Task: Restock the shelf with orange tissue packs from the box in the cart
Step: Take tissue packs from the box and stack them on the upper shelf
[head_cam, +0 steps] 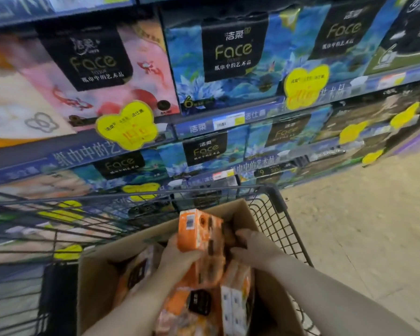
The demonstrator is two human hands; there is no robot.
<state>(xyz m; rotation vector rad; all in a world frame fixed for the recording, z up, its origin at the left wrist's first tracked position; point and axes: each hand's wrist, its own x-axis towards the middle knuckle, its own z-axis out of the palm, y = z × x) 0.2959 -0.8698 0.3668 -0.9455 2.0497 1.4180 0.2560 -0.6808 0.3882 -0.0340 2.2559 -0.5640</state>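
An orange tissue pack (199, 232) is raised at a tilt above the open cardboard box (97, 282), which sits in the wire cart (274, 221). My left hand (180, 257) grips its near left side. My right hand (250, 246) holds its right side. More orange tissue packs (235, 294) lie in the box under my arms, and one leans against the box's left wall. The shelf (228, 122) in front holds blue and pink "Face" tissue packs.
Yellow price tags (126, 128) hang from the shelf rails. The cart stands close against the lower shelves. Beige floor (361, 226) opens to the right of the cart.
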